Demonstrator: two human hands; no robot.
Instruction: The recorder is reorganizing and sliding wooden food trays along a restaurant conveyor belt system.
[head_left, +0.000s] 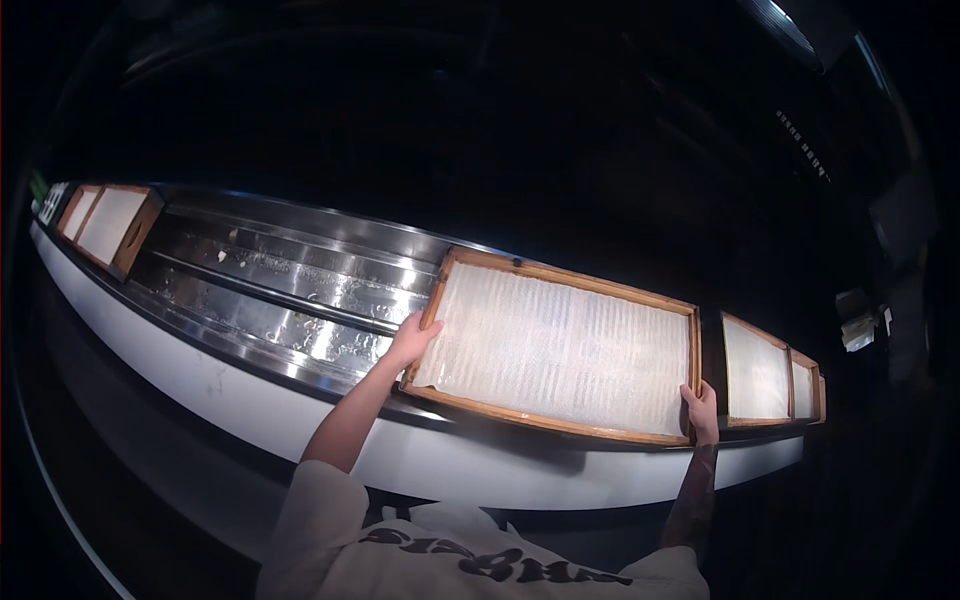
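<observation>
A large rectangular wooden tray (565, 345), lined with ribbed whitish sheet or cloth, is held between my two hands over the metal counter. At its left end, my left hand (412, 340) grips the wooden side, thumb over the rim. My right hand (702, 408) is closed on the opposite end near the front corner, its thumb also over the rim. The tray tilts slightly, its right end lower in the picture. Its underside is hidden, so I cannot tell whether it rests on the counter.
Left of the tray runs a wet stainless steel trough (270, 290) with a lengthwise bar and small whitish scraps. Similar wooden trays (112, 225) stand at the far left. Further wooden trays (757, 372) stand close on the right. A white front panel (480, 465) faces me.
</observation>
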